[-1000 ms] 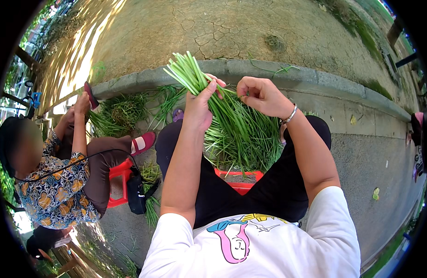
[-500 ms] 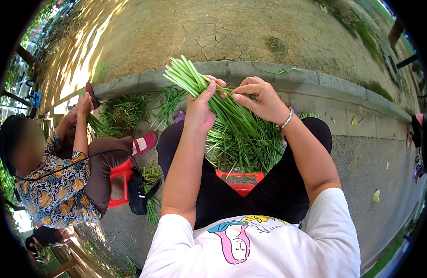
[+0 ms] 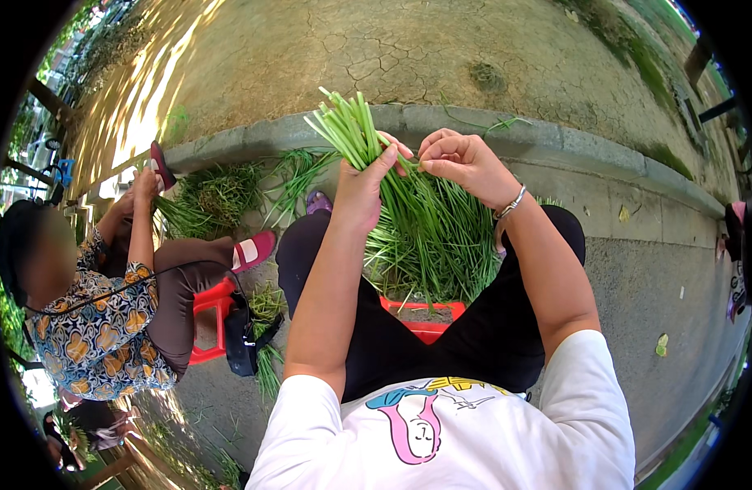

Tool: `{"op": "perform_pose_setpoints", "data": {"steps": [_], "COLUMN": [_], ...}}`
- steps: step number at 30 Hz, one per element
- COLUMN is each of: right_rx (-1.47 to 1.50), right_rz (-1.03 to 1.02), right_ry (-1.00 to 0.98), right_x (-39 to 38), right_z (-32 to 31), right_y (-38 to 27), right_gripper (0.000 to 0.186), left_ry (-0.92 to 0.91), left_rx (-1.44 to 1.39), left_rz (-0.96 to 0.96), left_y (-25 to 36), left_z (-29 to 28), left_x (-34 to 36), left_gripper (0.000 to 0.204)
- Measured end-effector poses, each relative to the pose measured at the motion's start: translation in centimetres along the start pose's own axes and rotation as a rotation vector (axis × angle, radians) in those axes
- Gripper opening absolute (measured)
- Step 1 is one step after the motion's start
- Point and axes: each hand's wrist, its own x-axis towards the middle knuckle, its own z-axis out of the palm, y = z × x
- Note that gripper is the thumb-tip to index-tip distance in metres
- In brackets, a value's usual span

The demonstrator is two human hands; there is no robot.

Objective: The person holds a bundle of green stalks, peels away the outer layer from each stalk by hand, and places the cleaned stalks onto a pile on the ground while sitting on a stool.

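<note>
My left hand [image 3: 366, 186] is closed around a thick bunch of garlic chives [image 3: 350, 129]. The pale cut ends point up and away from me, and the long green leaves hang down between my knees. Just right of the bunch, my right hand [image 3: 467, 170] pinches thumb and forefinger at its edge, on what looks like a thin chive leaf; the fingertips partly hide it. Below both hands lies a heap of loose garlic chives [image 3: 384, 260], overlapped by the hanging leaves.
A red plastic stool [image 3: 425, 331] shows between my thighs. On the left a co-worker [image 3: 106, 327] sits handling greens beside another red stool [image 3: 209, 331] and a black bag [image 3: 242, 343]. Piled greens [image 3: 221, 196] lie by the concrete curb [image 3: 547, 140] ahead.
The bunch and my left hand have shifted slightly right, with the bunch now more upright. My right hand has moved a little right, still pinching. The co-worker's hands have shifted slightly.
</note>
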Motion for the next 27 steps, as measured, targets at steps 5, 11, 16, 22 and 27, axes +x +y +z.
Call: {"op": "perform_pose_setpoints", "data": {"steps": [5, 11, 16, 22, 27], "right_rx": [-0.206, -0.313, -0.602, -0.384, -0.113], "right_rz": [-0.037, -0.070, -0.243, 0.066, 0.098], "right_ry": [0.090, 0.462, 0.656, 0.324, -0.258], "right_x": [0.3, 1.3, 1.9, 1.5, 1.0], "right_z": [0.3, 0.1, -2.6, -2.9, 0.7], "right_y": [0.6, 3.0, 1.1, 0.8, 0.9], "right_gripper": [0.009, 0.008, 0.015, 0.025, 0.026], "left_ry": [0.053, 0.148, 0.223, 0.294, 0.345], "left_rx": [-0.014, -0.050, -0.052, -0.063, -0.101], "left_rz": [-0.001, 0.102, 0.061, 0.034, -0.019], "left_y": [-0.2, -0.6, 0.0, -0.1, -0.2], "left_z": [0.2, 0.5, 0.2, 0.1, -0.1], "left_x": [0.0, 0.3, 0.2, 0.3, 0.2], "left_gripper": [0.011, 0.007, 0.006, 0.008, 0.012]}}
